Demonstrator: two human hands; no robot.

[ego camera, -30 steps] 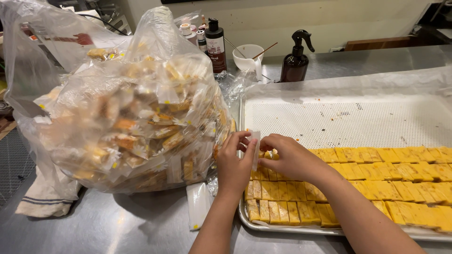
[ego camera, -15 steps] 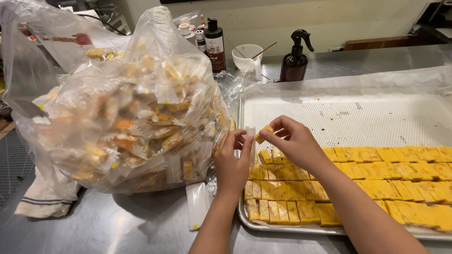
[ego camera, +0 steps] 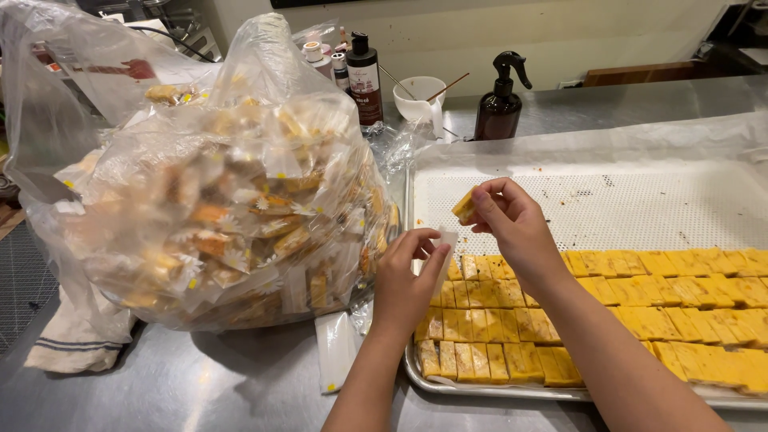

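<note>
Currently the right hand (ego camera: 512,228) pinches one yellow bar (ego camera: 464,206) between thumb and fingertips, lifted clear above the perforated tray (ego camera: 640,200). The left hand (ego camera: 404,280) grips a small clear sleeve (ego camera: 445,260) — probably open at the top, though the view is poor. Step in hand: bagging. Next, the bar must align with the sleeve mouth. Filled packets sit in the large plastic bag (ego camera: 224,200), left.

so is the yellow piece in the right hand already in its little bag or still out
Out. The right hand pinches the bare yellow piece above the tray; the left hand holds the small clear bag apart, below it.
</note>
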